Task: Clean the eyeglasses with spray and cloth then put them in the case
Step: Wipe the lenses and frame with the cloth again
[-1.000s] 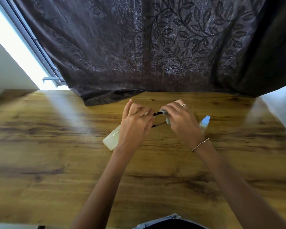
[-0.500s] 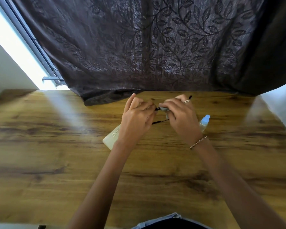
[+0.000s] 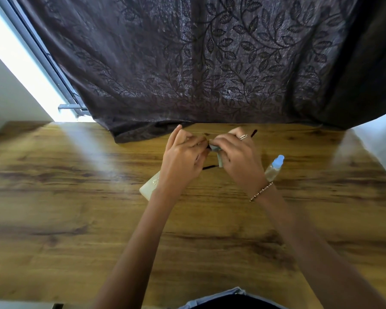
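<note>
My left hand [image 3: 183,159] grips the black-framed eyeglasses [image 3: 210,167], which are mostly hidden between my hands; one temple tip pokes out past my right fingers. My right hand [image 3: 239,157] pinches a small grey cleaning cloth [image 3: 217,152] against the glasses. A pale green glasses case [image 3: 148,188] lies on the table under my left wrist, partly hidden. The clear spray bottle [image 3: 274,168] with a blue cap lies on the table just right of my right hand.
The wooden table [image 3: 76,219] spreads wide on all sides. A dark leaf-patterned curtain [image 3: 187,63] hangs at the far edge, its hem resting on the table. A bright window strip [image 3: 20,63] is at the far left.
Both hands have lifted and moved away from me with the glasses and cloth. The right hand's fingers have shifted on the cloth, and a temple tip now shows beyond them.
</note>
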Demonstrator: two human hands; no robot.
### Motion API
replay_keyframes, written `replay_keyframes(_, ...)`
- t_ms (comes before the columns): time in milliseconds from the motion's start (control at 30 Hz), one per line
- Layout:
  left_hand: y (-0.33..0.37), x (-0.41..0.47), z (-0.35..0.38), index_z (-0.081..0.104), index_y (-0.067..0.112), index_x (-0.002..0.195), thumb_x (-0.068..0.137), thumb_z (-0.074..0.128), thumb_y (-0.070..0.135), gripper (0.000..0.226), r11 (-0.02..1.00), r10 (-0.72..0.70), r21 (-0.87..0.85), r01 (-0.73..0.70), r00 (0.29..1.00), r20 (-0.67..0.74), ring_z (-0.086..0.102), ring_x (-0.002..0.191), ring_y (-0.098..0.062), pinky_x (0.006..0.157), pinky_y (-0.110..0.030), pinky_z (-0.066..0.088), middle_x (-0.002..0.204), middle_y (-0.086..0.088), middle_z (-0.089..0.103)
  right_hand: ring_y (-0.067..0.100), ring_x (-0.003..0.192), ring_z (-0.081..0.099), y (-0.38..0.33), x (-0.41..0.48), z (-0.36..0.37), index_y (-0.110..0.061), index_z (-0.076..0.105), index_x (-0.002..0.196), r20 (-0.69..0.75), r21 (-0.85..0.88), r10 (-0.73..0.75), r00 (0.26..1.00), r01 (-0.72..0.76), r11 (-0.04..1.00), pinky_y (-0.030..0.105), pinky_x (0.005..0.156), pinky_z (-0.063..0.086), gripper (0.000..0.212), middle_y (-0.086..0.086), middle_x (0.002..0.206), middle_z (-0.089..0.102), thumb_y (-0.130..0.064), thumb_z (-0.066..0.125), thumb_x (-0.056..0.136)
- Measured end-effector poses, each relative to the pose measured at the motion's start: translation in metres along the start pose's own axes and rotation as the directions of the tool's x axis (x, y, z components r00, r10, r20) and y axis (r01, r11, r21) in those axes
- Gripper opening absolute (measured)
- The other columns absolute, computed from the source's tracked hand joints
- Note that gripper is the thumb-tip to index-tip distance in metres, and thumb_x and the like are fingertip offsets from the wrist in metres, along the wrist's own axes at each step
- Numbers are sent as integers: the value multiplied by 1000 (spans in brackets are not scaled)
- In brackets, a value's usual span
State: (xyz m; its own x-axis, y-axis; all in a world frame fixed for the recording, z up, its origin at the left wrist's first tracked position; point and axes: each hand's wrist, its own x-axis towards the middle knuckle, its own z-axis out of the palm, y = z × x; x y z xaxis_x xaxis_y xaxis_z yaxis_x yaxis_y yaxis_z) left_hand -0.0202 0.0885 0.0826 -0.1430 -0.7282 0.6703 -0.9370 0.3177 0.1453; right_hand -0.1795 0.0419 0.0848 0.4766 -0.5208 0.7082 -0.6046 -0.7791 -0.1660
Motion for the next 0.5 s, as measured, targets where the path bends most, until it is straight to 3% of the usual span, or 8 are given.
replay_keyframes(133, -9, -4, -7, 75, 16, 98, 92, 58, 29, 22, 1000, 13, -15, -13, 1000, 11, 52, 97, -18, 113, -42, 30, 101, 7, 72, 14, 87, 48, 13, -4, -4, -14, 72, 95, 66, -3, 18, 998, -17, 1000, 31, 76, 33, 26, -5, 90, 71, -19, 50, 83)
replay_keyframes(333, -28, -12, -14, 74, 16, 101, 94, 52, 35, 30, 994, -51, -91, 56, 997, 49, 49, 99, -13, 115, -37, 25, 105, 8, 72, 17, 82, 51, 45, -11, -13, -10, 73, 91, 95, 49, 138, 986, -143, 988, 39, 70, 46, 30, -2, 86, 73, -27, 48, 84)
replay_keyframes(500, -34, -17, -9, 75, 16, 97, 91, 53, 36, 30, 972, -132, -188, 141, 989, 63, 49, 95, -14, 102, -35, 36, 100, 9, 72, 10, 85, 50, 46, -14, -9, -10, 74, 88, 72, 37, 166, 984, -169, 985, 23, 74, 40, 33, -3, 83, 73, -27, 46, 84)
